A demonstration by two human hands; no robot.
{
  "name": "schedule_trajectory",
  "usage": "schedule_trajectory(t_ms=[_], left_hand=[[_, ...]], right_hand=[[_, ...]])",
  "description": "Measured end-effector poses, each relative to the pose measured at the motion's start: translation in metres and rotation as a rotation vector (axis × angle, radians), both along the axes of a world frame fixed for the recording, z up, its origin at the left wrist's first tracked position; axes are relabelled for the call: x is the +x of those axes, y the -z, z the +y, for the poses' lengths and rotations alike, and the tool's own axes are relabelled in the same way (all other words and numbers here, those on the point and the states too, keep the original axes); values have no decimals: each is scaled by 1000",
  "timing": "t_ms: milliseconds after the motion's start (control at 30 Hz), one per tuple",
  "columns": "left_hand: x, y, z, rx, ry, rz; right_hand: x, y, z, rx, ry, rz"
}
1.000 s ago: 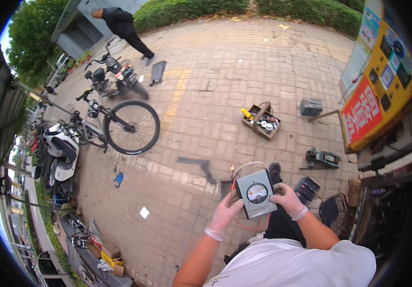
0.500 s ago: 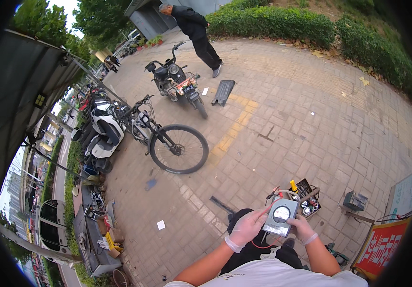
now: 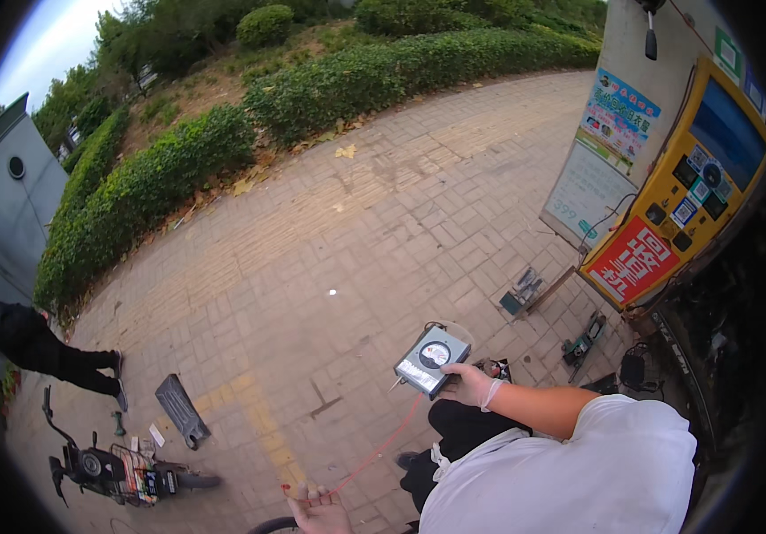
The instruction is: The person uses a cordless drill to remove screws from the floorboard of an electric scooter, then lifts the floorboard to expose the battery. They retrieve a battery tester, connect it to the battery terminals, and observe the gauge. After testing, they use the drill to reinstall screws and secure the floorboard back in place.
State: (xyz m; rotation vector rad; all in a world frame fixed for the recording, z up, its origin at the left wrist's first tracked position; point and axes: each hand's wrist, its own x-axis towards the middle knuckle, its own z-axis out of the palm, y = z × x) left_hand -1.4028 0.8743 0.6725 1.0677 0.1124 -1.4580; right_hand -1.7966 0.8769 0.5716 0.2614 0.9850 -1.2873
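A grey box meter (image 3: 427,360) with a round dial is in my right hand (image 3: 467,384), which wears a thin clear glove and is closed on the meter's near edge. A thin red lead (image 3: 374,454) runs from the meter down to my left hand (image 3: 316,509) at the lower edge. That hand has curled fingers around the lead, near a small red clip (image 3: 287,489). Items partly hidden behind the meter and right hand (image 3: 499,368) are too covered to make out.
A scooter (image 3: 107,472) and dark mat (image 3: 178,409) lie left, near a person in black (image 3: 45,351). Right are a yellow kiosk (image 3: 694,240), a grey box (image 3: 523,292), a green tool (image 3: 583,343) and cables. A hedge (image 3: 338,102) borders the pavement (image 3: 383,249).
The view has turned right. My left hand has left the meter and moved down and left with the red lead. My right hand still grips the meter.
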Motion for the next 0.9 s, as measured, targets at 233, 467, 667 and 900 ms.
schedule_trajectory(t_ms=[233,467,667,900], left_hand=[[126,94,-200,-77,129,234],[158,167,-461,166,441,59],[207,166,-654,281,606,2],[291,178,-873,301,726,13]], right_hand=[[-24,-36,-148,-477,101,26],[22,54,-378,-289,173,-168],[60,63,-568,-111,229,-146],[87,42,-756,-130,290,35]])
